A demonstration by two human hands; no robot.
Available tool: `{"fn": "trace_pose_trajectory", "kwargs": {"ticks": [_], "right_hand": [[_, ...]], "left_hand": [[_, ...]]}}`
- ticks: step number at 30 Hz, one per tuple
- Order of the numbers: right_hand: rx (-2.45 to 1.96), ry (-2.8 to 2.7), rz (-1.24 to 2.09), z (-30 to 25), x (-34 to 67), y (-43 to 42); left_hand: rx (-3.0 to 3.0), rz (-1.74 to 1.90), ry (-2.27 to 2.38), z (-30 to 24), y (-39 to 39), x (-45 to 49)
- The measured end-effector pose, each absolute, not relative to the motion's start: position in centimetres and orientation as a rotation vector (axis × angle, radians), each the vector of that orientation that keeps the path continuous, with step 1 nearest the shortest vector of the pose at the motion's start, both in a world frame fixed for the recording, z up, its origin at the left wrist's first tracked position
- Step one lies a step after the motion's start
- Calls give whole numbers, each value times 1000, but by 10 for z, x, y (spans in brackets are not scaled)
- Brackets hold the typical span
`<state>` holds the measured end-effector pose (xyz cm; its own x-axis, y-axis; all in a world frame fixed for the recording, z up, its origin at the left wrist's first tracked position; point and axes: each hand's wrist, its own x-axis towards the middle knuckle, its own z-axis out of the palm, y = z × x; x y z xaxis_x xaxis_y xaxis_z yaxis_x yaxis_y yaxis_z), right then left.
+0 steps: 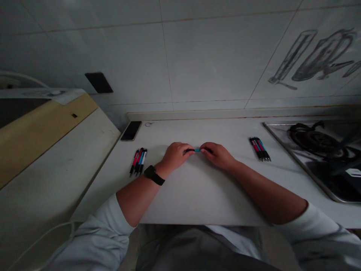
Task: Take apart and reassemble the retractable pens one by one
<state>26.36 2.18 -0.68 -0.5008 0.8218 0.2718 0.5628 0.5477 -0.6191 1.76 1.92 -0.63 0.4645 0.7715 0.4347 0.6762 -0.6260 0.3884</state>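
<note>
Between my two hands lies a blue and black pen (197,150), held level just above the white countertop. My left hand (177,155) pinches its left end, where a black part shows. The fingers of my right hand (217,154) are closed on its other end, and a dark tip shows under them. To the left, beyond my watch, a group of pens (138,161) in red, blue, white and black lies on the counter. Another row of pens (260,149), red, blue and black, lies side by side to the right.
A smartphone (131,130) lies at the back left, with a small ring-like item (148,124) beside it. A gas stove (318,150) borders the counter on the right. A white cabinet-like box (56,150) stands at the left. The tiled wall (211,56) closes off the back.
</note>
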Motion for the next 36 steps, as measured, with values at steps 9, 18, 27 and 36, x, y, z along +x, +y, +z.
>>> {"fn": "trace_pose_trajectory", "kwargs": {"ticks": [9, 18, 27, 36], "right_hand": [[-1182, -2182, 621, -8, 262, 21], [-1146, -2279, 639, -4, 263, 20], [-1180, -2272, 657, -8, 264, 23], [-1109, -2252, 654, -8, 265, 25]], "left_hand": [[2556, 913, 1241, -6, 19, 18], [2566, 1109, 1200, -7, 20, 16], [2523, 1045, 1256, -6, 20, 17], [2514, 974, 1248, -7, 21, 17]]}}
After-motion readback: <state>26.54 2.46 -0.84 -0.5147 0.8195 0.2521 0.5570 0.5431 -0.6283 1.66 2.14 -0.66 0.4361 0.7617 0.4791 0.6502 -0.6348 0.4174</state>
